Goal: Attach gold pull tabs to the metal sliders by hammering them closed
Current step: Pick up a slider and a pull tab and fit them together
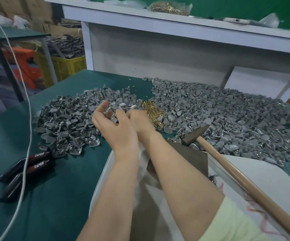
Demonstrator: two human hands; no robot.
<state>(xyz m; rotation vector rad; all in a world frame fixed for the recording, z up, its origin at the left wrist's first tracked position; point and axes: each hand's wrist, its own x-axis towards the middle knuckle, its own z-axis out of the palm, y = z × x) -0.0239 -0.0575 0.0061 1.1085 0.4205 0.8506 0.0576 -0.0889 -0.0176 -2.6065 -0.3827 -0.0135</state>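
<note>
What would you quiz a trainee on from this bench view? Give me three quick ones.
1. True or false: the hammer lies unheld.
2. The gold pull tabs sit: A) between the two grey slider heaps; B) on the white cloth; C) beside the black handles.
3. Fill in: the ____ hand is over the left-side heap.

Key: 1 true; 2 A; 3 left hand.

Left hand (112, 123) reaches forward, fingers spread and loosely curled; right hand (140, 121) just beside it, blurred, fingers hidden
</note>
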